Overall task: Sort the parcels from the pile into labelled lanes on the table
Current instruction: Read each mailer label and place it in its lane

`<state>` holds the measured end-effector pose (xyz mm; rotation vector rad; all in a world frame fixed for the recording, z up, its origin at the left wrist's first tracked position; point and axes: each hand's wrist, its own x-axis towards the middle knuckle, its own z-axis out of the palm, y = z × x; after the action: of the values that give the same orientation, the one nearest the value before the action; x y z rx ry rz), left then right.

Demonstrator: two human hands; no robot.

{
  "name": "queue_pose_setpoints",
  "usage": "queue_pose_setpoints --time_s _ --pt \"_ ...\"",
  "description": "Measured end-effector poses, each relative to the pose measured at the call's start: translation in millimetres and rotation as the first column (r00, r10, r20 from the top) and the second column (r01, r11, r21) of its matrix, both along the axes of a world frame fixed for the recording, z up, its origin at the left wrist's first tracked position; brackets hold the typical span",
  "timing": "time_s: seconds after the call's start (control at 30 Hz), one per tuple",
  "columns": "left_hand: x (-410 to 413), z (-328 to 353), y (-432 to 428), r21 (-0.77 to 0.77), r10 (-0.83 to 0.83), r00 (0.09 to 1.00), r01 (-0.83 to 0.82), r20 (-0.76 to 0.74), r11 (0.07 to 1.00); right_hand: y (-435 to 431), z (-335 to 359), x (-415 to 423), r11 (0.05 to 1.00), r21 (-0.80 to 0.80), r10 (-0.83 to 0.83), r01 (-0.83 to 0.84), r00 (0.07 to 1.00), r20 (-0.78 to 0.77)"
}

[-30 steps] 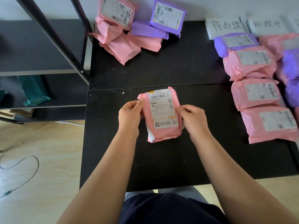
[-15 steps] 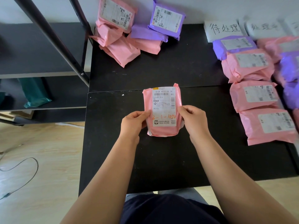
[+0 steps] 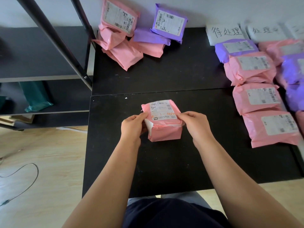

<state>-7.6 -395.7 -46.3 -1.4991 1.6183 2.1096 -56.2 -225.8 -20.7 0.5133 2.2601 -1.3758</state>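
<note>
A pink parcel [image 3: 164, 131] with a white shipping label and orange handwriting is tipped back over the middle of the black table [image 3: 164, 170], its lower end facing me. My left hand [image 3: 133, 126] pinches its left edge and my right hand [image 3: 195, 124] pinches its right edge. The pile of pink and purple parcels [image 3: 136, 35] lies at the table's far left corner. At the far right, white lane labels [image 3: 225, 32] with handwritten characters head a row of sorted parcels [image 3: 258, 97].
A second lane [image 3: 294, 71] of pink and purple parcels runs along the right edge, blurred. A black shelf unit [image 3: 41, 51] with slanted metal bars stands to the left, holding a green bag [image 3: 35, 96]. A cable [image 3: 19, 181] lies on the wooden floor.
Both hands have tilted the pink parcel backward, so its label now faces up and away and its lower end shows. The pile and lanes are unchanged.
</note>
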Motion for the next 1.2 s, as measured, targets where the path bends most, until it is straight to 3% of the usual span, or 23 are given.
queue_pose_setpoints --time_s 0.23,0.63,0.97,1.2 --pt "4.3 -0.4 -4.6 0.023 -0.003 1.000 0.003 -0.006 1.000 -1.2 -0.8 7.0 1.000 -0.004 -0.017 0.017 1.000 -0.013" --pt "9.2 15.0 15.5 -0.008 -0.214 0.967 0.215 -0.137 0.977 25.1 10.8 34.2 1.000 0.008 -0.019 0.019 0.997 -0.073" --pt "0.3 29.0 79.1 -0.075 -0.349 0.926 0.342 -0.145 0.937 91.1 22.5 46.3 0.990 -0.040 -0.139 0.135 0.984 -0.114" --pt "-0.6 42.2 182.4 -0.063 -0.413 0.900 0.409 -0.138 0.911 191.0 35.8 58.7 0.981 -0.077 -0.187 0.179 0.975 -0.124"
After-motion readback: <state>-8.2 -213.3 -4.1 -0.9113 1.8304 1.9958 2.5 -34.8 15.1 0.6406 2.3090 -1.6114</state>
